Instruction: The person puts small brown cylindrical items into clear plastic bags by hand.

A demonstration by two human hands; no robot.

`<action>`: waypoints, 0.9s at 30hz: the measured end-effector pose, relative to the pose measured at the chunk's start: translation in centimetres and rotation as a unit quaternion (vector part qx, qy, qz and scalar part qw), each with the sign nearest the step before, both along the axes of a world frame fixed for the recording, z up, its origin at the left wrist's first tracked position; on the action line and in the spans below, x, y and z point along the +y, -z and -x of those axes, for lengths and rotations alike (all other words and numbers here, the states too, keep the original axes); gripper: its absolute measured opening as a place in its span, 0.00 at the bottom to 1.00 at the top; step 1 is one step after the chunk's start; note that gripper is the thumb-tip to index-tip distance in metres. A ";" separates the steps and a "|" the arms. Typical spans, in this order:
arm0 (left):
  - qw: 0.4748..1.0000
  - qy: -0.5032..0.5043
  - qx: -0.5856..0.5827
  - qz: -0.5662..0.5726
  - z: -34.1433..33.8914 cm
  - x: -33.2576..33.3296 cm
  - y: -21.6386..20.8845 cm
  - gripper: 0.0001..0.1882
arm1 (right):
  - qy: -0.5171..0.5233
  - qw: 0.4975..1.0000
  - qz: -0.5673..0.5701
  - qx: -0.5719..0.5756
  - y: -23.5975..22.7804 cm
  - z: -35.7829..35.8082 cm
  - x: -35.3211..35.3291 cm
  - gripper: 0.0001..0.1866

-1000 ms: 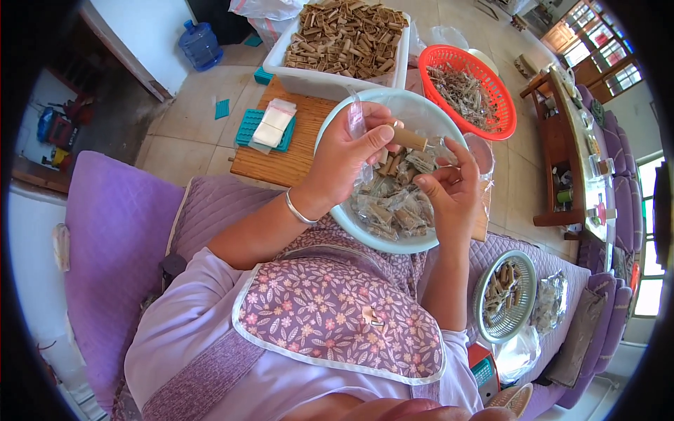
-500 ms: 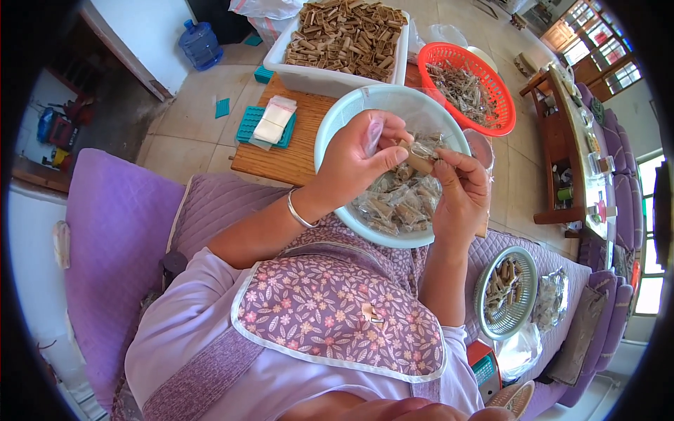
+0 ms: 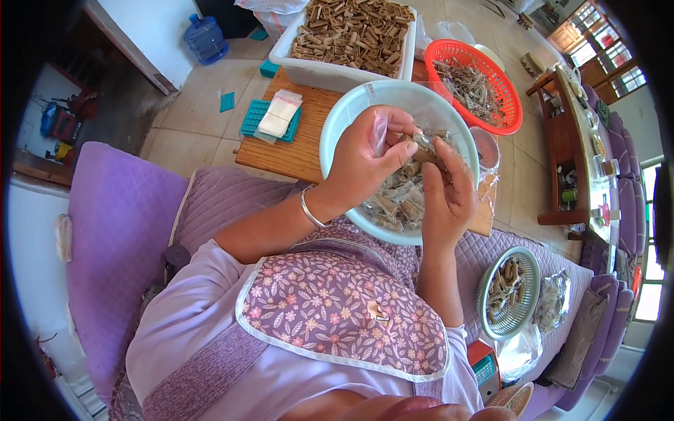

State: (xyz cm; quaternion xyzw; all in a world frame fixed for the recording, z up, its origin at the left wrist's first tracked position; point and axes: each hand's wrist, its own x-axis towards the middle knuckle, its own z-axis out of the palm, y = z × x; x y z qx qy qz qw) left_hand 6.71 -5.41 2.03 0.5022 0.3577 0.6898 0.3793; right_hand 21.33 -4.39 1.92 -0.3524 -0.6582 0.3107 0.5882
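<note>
Above a pale blue basin (image 3: 333,133), my left hand (image 3: 361,158) pinches a small clear plastic bag (image 3: 424,142) holding a short brown rolled piece. More clear plastic (image 3: 380,133) is tucked into the left palm. My right hand (image 3: 449,189) grips the same bagged piece from the other side, index finger on top and thumb below; the fingers partly hide it. Beneath the hands, several bagged brown pieces (image 3: 397,203) lie in the basin.
On the wooden table (image 3: 302,151) are a white tub (image 3: 337,78) of brown pieces and white bags (image 3: 279,116) on a teal tray (image 3: 253,119). A red basket (image 3: 516,105) stands beyond. A green basket (image 3: 535,281) sits on the purple quilted seat (image 3: 491,245) at right.
The brown roll has turned and now shows less between my hands. My right thumb has dropped away from its earlier grip, and the right index finger lies nearer the left fingertips.
</note>
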 end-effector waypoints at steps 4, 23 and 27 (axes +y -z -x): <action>0.994 0.011 -0.075 0.075 0.0 0.0 0.3 0.16 | 0.015 1.000 -0.003 -0.025 0.5 0.2 0.3 0.17; 0.871 -0.042 0.488 0.035 1.7 1.0 0.8 0.09 | 0.095 0.974 -0.164 -0.128 -1.8 -0.8 1.1 0.15; 0.847 -0.086 0.525 -0.019 1.1 0.2 0.2 0.06 | 0.076 0.958 -0.205 -0.187 -1.9 -0.3 2.0 0.14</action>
